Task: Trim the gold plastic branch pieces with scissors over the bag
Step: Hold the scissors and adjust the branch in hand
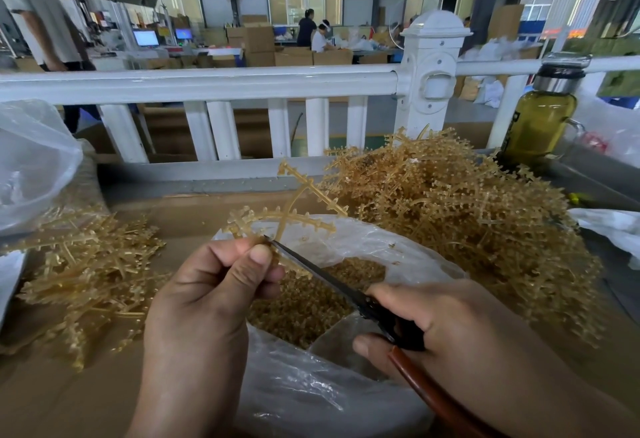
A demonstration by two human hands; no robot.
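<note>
Left hand: the left hand point(214, 285) is raised over the bag, thumb and curled fingers pinching the lower stem of 1 branch piece; its grip is narrow and holding that stem.
Branch piece: the branch piece point(287, 219) is gold, translucent plastic; it rises from the pinch above the far side of the bag's mouth, with a curved stem and 2 knobbly side arms that cross above the fingers.
Right hand: the right hand point(433, 326) is wrapped round the handles of the scissors, thumb underneath; its grip is holding the handles.
Scissors: the scissors point(332, 281) have dark blades that slant up and to the left across the bag's mouth. The tip touches the stem just beside the left thumb. The blades look nearly together. The handle is black with a red-brown loop.
Bag: the bag point(311, 385) is clear plastic, open on the tabletop below both hands, and holds a heap of small gold bits.
Right pile: a large tangled right pile point(450, 216) of gold branches lies just beside the bag.
Left pile: a flatter left pile point(90, 264) of gold branches lies left of the left hand.
Tabletop: the tabletop point(69, 396) is covered in brown cardboard.
Behind: a white railing point(207, 82) runs across, with a bottle point(540, 119) of yellow-green liquid at the far right.
</note>
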